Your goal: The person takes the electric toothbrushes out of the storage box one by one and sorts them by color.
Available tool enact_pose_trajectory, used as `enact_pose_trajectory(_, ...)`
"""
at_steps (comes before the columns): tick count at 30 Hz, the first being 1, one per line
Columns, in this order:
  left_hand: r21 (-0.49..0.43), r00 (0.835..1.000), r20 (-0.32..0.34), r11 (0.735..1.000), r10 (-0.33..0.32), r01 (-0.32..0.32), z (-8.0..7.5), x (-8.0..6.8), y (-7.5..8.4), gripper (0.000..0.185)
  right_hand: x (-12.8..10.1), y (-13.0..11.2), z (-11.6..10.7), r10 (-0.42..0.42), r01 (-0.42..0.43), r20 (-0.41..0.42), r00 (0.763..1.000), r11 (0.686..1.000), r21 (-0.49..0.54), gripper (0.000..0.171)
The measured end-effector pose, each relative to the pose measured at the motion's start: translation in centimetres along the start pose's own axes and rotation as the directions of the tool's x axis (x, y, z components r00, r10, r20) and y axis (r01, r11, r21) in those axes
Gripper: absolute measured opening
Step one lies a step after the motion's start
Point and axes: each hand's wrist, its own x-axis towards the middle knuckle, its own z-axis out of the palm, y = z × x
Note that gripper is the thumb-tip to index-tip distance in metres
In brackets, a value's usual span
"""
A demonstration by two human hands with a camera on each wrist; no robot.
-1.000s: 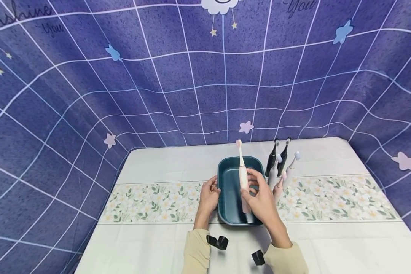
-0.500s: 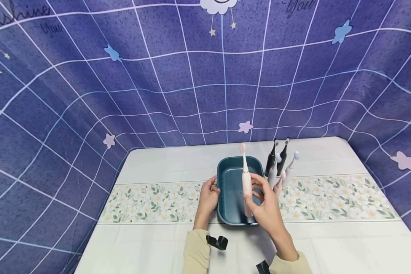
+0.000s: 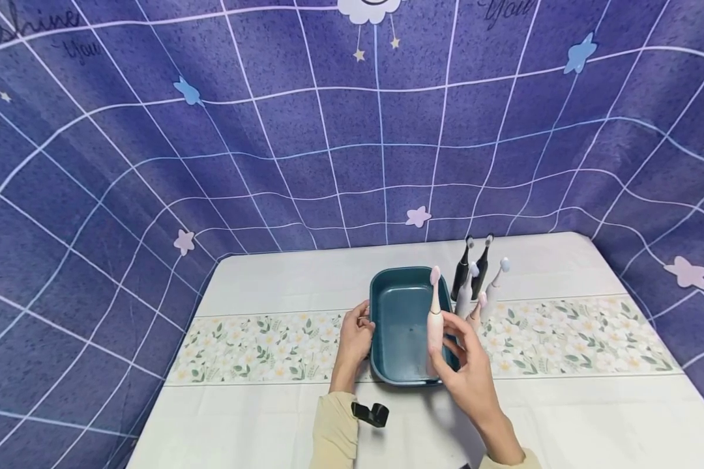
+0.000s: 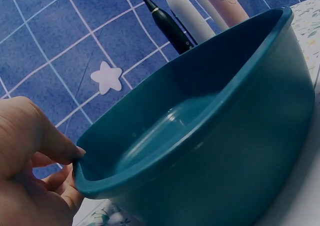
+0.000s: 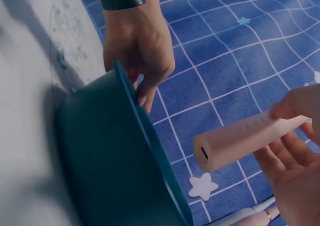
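Note:
My right hand point(image 3: 466, 365) holds a pink electric toothbrush point(image 3: 435, 329) upright, brush head up, over the right side of a dark teal basin point(image 3: 396, 326). In the right wrist view the thumb and fingers pinch the handle point(image 5: 240, 138), and its flat bottom end shows. My left hand point(image 3: 354, 335) grips the basin's left rim; in the left wrist view the thumb point(image 4: 57, 146) lies on the rim with fingers curled beneath. The basin's inside holds nothing. Right of it stand several electric toothbrushes: two black ones point(image 3: 461, 277), two pale ones point(image 3: 494, 290) and a pink one point(image 3: 475, 316), partly behind my right hand.
A white table covering point(image 3: 258, 417) with a floral band point(image 3: 258, 348) lies under everything. A purple-blue checked curtain point(image 3: 305, 163) rises behind the table's back edge and along both sides. A black strap piece point(image 3: 371, 415) sits by my left sleeve.
My right hand has carried the pink toothbrush rightward and toward me, from over the basin's middle to its right side. The left hand has stayed on the rim.

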Motion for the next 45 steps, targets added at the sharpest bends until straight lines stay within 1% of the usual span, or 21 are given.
enact_pose_trajectory(5, 0.003, 1.000, 0.001, 1.000, -0.007, 0.007, 0.0, 0.1, -0.1, 0.048, -0.9, 0.3, -0.9, -0.035, 0.035, -0.014, 0.999, 0.999, 0.035, 0.067)
enact_pose_trajectory(9, -0.003, 1.000, 0.003, 1.000, -0.016, 0.016, 0.0, 0.2, -0.2, 0.049, -1.5, 1.0, -1.6, -0.115, 0.117, -0.055, 0.992, 0.992, 0.048, 0.070)
enact_pose_trajectory(13, 0.002, 1.000, 0.002, 1.000, -0.002, 0.002, -0.1, 0.3, -0.2, 0.049, -2.0, 2.1, -2.4, -0.182, 0.188, -0.107, 0.977, 0.981, 0.050, 0.072)
enact_pose_trajectory(18, 0.028, 1.000, -0.003, 0.999, 0.017, -0.017, -0.2, 0.3, -0.3, 0.048, -2.5, 3.0, -3.7, -0.211, 0.223, -0.144, 0.967, 0.972, 0.069, 0.073)
enact_pose_trajectory(21, 0.029, 1.000, -0.005, 1.000, 0.007, -0.007, -0.2, 0.3, -0.4, 0.048, -2.6, 3.3, -4.3, -0.216, 0.233, -0.161, 0.963, 0.968, 0.094, 0.073)
enact_pose_trajectory(25, 0.014, 1.000, -0.001, 1.000, -0.008, 0.008, -0.2, 0.2, -0.3, 0.048, -2.5, 4.0, -5.0, -0.208, 0.228, -0.184, 0.961, 0.969, 0.094, 0.073)
enact_pose_trajectory(30, 0.016, 1.000, 0.007, 1.000, -0.019, 0.018, -0.2, 0.1, -0.3, 0.047, -2.1, 5.2, -5.7, -0.192, 0.207, -0.207, 0.959, 0.977, 0.055, 0.073)
enact_pose_trajectory(33, 0.022, 1.000, 0.005, 1.000, -0.009, 0.009, -0.1, 0.1, -0.4, 0.047, -1.8, 5.7, -6.0, -0.153, 0.163, -0.220, 0.963, 0.986, 0.030, 0.071)
enact_pose_trajectory(35, 0.023, 1.000, 0.003, 1.000, 0.000, 0.000, -0.1, 0.1, -0.3, 0.047, -1.5, 5.9, -6.1, -0.114, 0.118, -0.229, 0.967, 0.993, 0.007, 0.068)
enact_pose_trajectory(40, 0.018, 1.000, 0.002, 1.000, 0.010, -0.010, -0.1, 0.1, -0.2, 0.047, -0.7, 5.4, -6.3, -0.053, 0.041, -0.244, 0.968, 0.998, -0.054, 0.062)
enact_pose_trajectory(42, 0.017, 1.000, 0.002, 1.000, 0.006, -0.006, 0.0, 0.1, -0.3, 0.047, -0.3, 5.3, -6.2, -0.053, 0.036, -0.249, 0.967, 0.997, -0.074, 0.060)
enact_pose_trajectory(45, 0.013, 1.000, 0.006, 1.000, -0.003, 0.003, 0.1, 0.1, -0.3, 0.047, 0.0, 5.6, -6.2, -0.083, 0.059, -0.254, 0.964, 0.993, -0.101, 0.059)
